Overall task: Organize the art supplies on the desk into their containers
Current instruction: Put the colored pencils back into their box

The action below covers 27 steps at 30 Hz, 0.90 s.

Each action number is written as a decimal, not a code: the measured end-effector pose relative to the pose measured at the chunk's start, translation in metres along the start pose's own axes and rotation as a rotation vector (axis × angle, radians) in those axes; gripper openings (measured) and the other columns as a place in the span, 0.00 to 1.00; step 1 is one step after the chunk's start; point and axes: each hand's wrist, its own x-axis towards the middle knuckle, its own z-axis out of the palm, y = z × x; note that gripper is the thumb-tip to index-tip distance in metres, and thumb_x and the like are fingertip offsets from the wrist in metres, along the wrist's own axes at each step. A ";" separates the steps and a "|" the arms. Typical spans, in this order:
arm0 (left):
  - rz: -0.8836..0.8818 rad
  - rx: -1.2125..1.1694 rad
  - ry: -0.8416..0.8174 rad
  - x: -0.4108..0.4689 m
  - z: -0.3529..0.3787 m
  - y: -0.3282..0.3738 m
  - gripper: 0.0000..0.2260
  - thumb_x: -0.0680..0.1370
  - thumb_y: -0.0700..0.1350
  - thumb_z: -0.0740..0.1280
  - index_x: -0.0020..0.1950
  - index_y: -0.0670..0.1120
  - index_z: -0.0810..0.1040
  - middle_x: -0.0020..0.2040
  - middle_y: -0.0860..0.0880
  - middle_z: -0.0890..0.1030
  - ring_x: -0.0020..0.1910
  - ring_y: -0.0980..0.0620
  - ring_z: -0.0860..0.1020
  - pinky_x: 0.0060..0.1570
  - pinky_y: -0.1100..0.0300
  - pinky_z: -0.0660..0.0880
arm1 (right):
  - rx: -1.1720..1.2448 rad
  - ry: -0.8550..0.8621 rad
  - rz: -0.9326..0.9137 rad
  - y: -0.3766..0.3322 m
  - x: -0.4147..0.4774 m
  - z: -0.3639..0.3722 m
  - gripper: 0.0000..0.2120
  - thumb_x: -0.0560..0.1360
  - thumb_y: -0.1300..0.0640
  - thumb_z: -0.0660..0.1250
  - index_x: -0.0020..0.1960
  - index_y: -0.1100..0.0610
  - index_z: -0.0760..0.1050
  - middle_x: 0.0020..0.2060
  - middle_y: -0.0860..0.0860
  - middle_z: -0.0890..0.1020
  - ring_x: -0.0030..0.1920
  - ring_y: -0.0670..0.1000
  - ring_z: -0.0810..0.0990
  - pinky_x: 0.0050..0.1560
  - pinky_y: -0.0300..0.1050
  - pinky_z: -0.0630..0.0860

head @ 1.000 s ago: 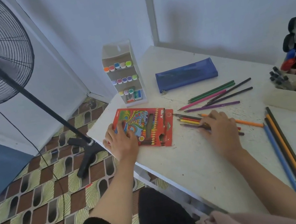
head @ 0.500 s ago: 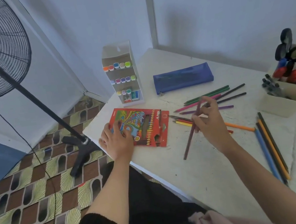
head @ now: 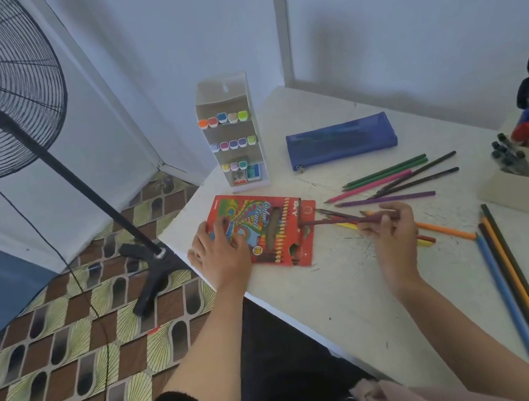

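Boxing step: a maroon pencil [head: 335,221], pinched by the right hand [head: 391,232], is aimed at the pencil box [head: 270,223], which is pressed down by the flat, spread left hand [head: 222,257]; alignment with the box opening is required next.

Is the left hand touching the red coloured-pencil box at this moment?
Touching. The head view shows the left hand with its fingers lying flat on the printed front of the red pencil box, with no gap between them.

The left hand [head: 222,259] is lying palm down, fingers spread and fairly straight, pressing on the pencil box [head: 275,233], with its forearm reaching forward from the body. The right hand [head: 391,232] is pinching a dark red pencil [head: 332,220] between curled fingers and thumb, its forearm angling in from the right.
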 end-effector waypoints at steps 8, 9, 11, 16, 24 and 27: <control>-0.025 -0.019 0.022 0.001 0.003 -0.002 0.19 0.78 0.51 0.59 0.69 0.52 0.67 0.71 0.47 0.63 0.70 0.45 0.59 0.71 0.48 0.51 | -0.306 -0.236 -0.163 0.008 -0.007 0.013 0.05 0.74 0.68 0.66 0.48 0.62 0.78 0.41 0.51 0.82 0.37 0.40 0.82 0.40 0.27 0.75; -0.027 -0.023 0.024 0.001 0.003 -0.002 0.19 0.78 0.51 0.59 0.69 0.52 0.67 0.71 0.47 0.63 0.70 0.45 0.59 0.71 0.48 0.51 | -0.322 -0.249 -0.166 0.005 0.000 0.012 0.05 0.74 0.68 0.66 0.48 0.62 0.78 0.41 0.52 0.82 0.36 0.41 0.82 0.40 0.29 0.75; -0.029 -0.030 0.026 0.001 0.003 -0.001 0.19 0.78 0.50 0.58 0.69 0.52 0.67 0.71 0.48 0.63 0.70 0.46 0.60 0.71 0.48 0.51 | -0.380 -0.297 -0.164 0.000 0.012 0.011 0.06 0.75 0.67 0.65 0.49 0.61 0.79 0.38 0.52 0.82 0.32 0.43 0.80 0.41 0.33 0.78; -0.005 -0.030 0.002 0.002 0.001 -0.001 0.21 0.77 0.56 0.53 0.69 0.53 0.66 0.71 0.48 0.63 0.70 0.46 0.60 0.70 0.46 0.51 | -0.571 -0.333 -0.259 0.000 0.015 0.013 0.06 0.77 0.64 0.64 0.50 0.59 0.79 0.36 0.52 0.80 0.35 0.48 0.78 0.36 0.26 0.70; 0.047 -0.011 -0.052 0.002 0.001 -0.002 0.23 0.75 0.58 0.50 0.69 0.55 0.67 0.73 0.49 0.61 0.72 0.47 0.57 0.71 0.43 0.48 | -0.660 -0.545 -0.348 0.012 -0.002 0.044 0.11 0.73 0.65 0.69 0.54 0.60 0.81 0.50 0.56 0.79 0.50 0.54 0.77 0.49 0.38 0.71; 0.041 0.010 -0.057 0.002 0.001 -0.001 0.19 0.78 0.55 0.55 0.69 0.56 0.66 0.73 0.50 0.61 0.72 0.47 0.57 0.71 0.43 0.48 | -0.716 -0.609 -0.359 0.014 -0.003 0.047 0.14 0.76 0.68 0.63 0.60 0.62 0.78 0.55 0.57 0.77 0.55 0.53 0.76 0.51 0.32 0.69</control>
